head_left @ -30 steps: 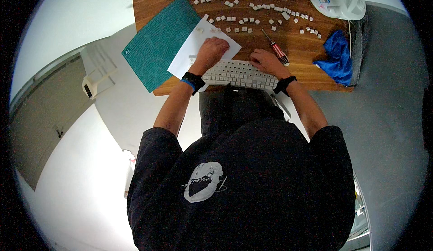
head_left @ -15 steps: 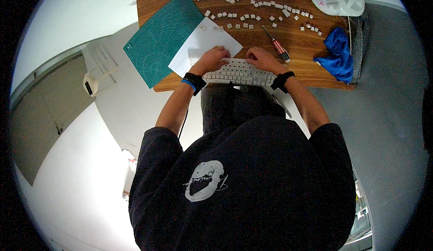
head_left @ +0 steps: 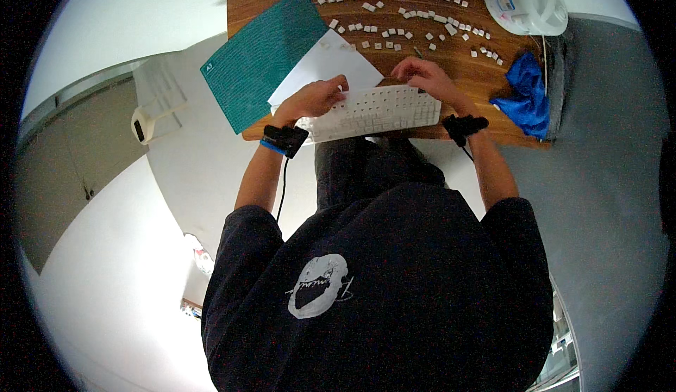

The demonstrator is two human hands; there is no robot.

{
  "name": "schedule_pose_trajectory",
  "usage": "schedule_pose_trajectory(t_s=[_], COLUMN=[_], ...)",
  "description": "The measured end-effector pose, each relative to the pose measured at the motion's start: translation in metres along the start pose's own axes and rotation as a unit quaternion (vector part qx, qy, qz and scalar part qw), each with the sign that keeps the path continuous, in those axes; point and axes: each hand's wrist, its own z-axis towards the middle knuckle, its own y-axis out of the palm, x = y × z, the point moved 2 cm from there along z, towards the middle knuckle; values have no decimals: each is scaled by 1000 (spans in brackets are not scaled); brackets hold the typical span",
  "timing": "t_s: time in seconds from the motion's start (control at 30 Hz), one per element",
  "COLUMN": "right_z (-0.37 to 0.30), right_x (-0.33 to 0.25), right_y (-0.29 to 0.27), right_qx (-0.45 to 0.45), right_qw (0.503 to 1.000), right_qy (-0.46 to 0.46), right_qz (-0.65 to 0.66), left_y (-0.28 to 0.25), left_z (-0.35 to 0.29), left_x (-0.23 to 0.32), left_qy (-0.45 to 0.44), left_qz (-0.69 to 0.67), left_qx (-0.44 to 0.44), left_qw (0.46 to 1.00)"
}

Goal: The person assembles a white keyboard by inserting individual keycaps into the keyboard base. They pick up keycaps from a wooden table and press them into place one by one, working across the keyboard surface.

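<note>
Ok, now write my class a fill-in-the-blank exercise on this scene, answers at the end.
1. On the brown wooden table, the crumpled blue cloth lies near the ____ edge.
2. The person's ____ hand is closer to the green rectangular cutting mat.
3. Small square keycaps in rows beyond the white rectangular keyboard are coloured ____.
Answers: right; left; white
</note>
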Motion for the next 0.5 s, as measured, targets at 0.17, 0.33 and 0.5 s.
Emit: schedule_pose_trajectory(t_s=[0.17,0.33,0.5], right_z=[0,1,7], right_x=[-43,-71,-93], right_y=[3,9,22], right_qx=[-5,-13,230], right_qw=[997,995,856], right_qy=[-79,-99,-238], right_qz=[4,1,-398], left_y=[-28,-39,-51], left_z=[-32,-47,-57], left_x=[19,28,41], left_qy=[-12,0,-14], left_qz=[-19,-30,-89], left_qx=[65,127,264], left_qw=[998,991,960])
